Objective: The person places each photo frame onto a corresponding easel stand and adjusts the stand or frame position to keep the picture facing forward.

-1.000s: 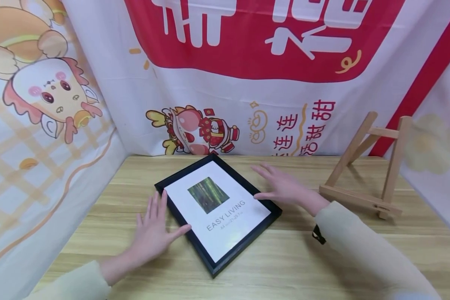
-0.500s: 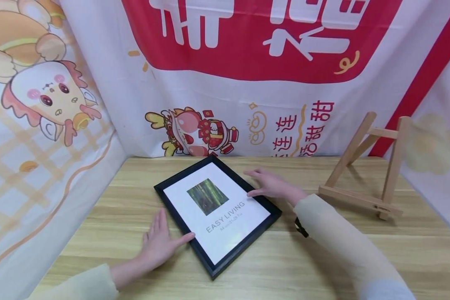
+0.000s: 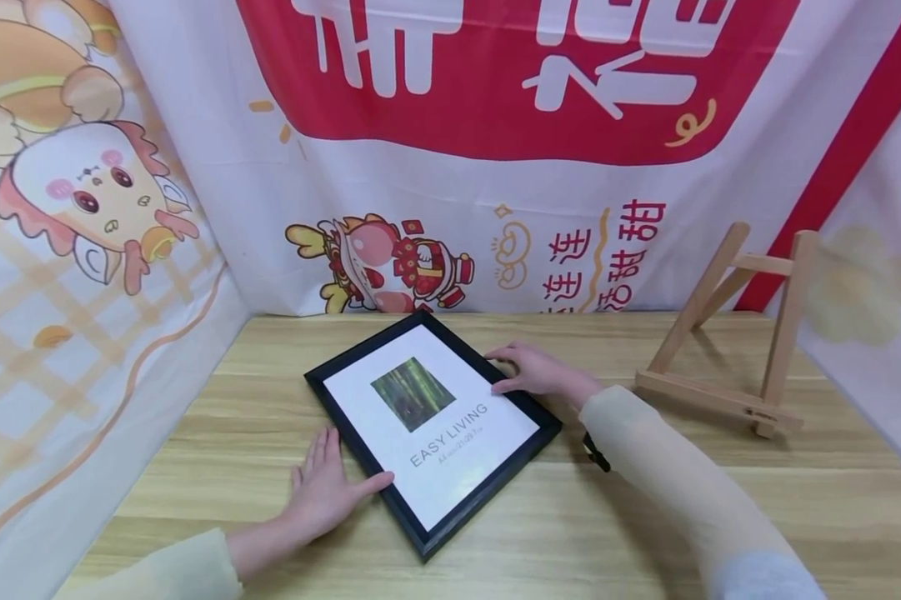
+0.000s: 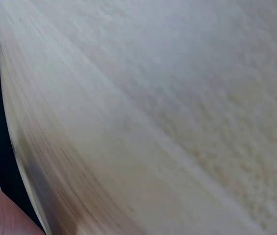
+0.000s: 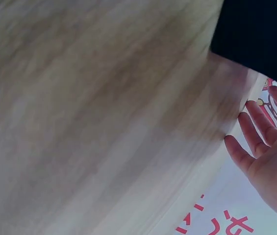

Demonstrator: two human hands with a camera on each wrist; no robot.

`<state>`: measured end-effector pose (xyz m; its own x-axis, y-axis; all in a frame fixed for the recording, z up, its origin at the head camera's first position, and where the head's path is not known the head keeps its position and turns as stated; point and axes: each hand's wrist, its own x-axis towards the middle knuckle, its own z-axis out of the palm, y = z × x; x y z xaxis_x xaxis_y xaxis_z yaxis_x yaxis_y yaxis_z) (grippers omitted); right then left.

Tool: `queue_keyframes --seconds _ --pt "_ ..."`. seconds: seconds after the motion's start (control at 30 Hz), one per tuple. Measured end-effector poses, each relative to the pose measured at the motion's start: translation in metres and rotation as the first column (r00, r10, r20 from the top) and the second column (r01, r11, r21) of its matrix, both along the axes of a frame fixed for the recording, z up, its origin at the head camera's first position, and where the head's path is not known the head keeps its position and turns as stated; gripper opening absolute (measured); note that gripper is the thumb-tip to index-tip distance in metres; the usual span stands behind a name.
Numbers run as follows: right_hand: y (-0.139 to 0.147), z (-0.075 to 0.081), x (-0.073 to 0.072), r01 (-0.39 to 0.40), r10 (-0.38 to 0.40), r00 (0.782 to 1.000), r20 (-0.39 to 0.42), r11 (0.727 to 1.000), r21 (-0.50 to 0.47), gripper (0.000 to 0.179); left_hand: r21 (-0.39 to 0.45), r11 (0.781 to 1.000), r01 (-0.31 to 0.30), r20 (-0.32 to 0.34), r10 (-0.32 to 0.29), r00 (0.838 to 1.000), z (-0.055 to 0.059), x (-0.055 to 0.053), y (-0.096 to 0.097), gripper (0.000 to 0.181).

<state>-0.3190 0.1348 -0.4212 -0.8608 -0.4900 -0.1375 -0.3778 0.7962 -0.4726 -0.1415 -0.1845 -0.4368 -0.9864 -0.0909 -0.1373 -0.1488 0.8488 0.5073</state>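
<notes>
A black-bordered picture frame point(image 3: 435, 433) lies flat on the wood-grain table, turned at an angle. Its white insert bears a small green forest picture and the words EASY LIVING. Along the near left side my left hand point(image 3: 326, 492) has its thumb on the black border, fingers straight beside it. At the opposite side my right hand point(image 3: 533, 371) rests its thumb on the border, its other fingers spread past the outer edge. In the right wrist view those fingers point(image 5: 253, 134) are loosely extended near the frame's dark corner point(image 5: 258, 39). The left wrist view shows the black border point(image 4: 1, 132) beside the thumb.
A small wooden easel point(image 3: 713, 400) stands at the table's right, beyond the right hand. Printed cloth point(image 3: 390, 150) hangs behind the table, with more cloth along both sides. Bare tabletop point(image 3: 570, 533) shows in front of the frame.
My left hand has slid nearer along the frame's side, its thumb coming onto the border. My right hand has moved left and down to the opposite border. The frame stays in place.
</notes>
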Motion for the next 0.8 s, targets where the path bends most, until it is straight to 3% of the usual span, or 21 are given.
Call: queue_keyframes --seconds 0.2,0.5,0.8 --pt "-0.0012 0.0007 0.0013 0.012 -0.010 0.999 0.038 0.999 -0.052 0.065 0.018 1.000 0.003 -0.028 -0.003 1.000 0.0007 0.0027 0.0028 0.123" --pt "-0.0058 -0.0008 0.0037 0.040 -0.020 0.995 0.100 0.977 -0.212 0.057 0.050 0.999 0.008 -0.061 -0.005 0.998 0.0018 0.0054 0.0044 0.116" --pt "-0.0086 0.0002 0.0095 0.131 -0.098 0.984 0.147 0.963 -0.234 0.057 0.094 0.995 0.019 -0.056 -0.014 0.998 0.0014 0.0071 0.0040 0.115"
